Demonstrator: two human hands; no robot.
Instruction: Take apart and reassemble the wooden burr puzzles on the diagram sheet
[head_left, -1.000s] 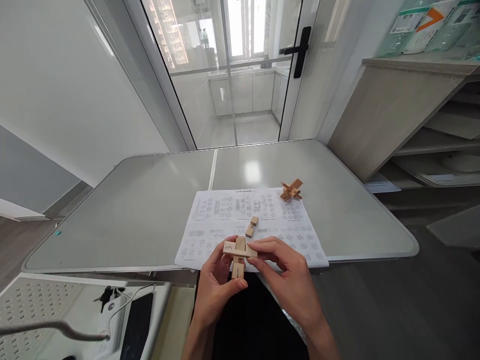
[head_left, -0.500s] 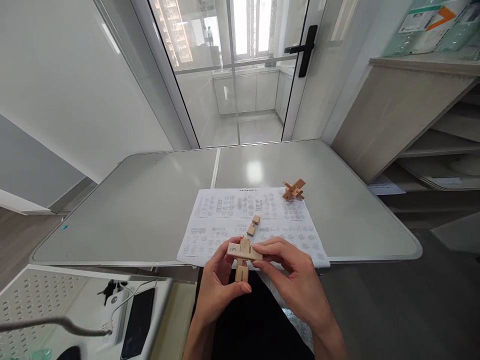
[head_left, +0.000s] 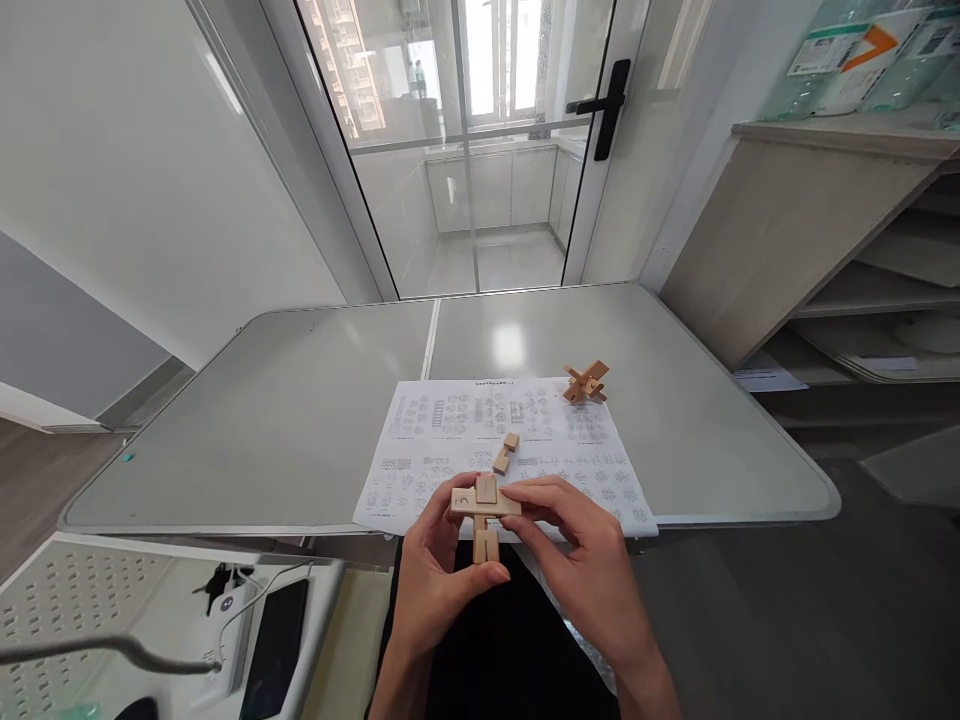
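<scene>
Between my two hands are notched wooden puzzle pieces (head_left: 486,546) fitted into a cross, over the near edge of the printed sheet. My left hand (head_left: 442,575) grips the upright piece, thumb at its lower end and fingers behind. With thumb and fingertips, my right hand (head_left: 574,540) pinches the right end of the crosswise piece (head_left: 465,501), which has a mark on its left end. A loose notched wooden piece (head_left: 506,453) lies on the sheet just beyond my hands. At the sheet's far right corner stands an assembled wooden burr puzzle (head_left: 586,382).
The printed diagram sheet (head_left: 412,410) lies on a grey table (head_left: 300,420). At lower left, a white tray (head_left: 180,570) holds a phone (head_left: 277,645), a power strip (head_left: 229,640), keys and cables. A shelf (head_left: 817,200) with plastic bottles stands right; a glass door is behind.
The crosswise piece has turned from slanted to nearly level, and the upright piece's top end now shows in front of it. Both hands stay in nearly the same place.
</scene>
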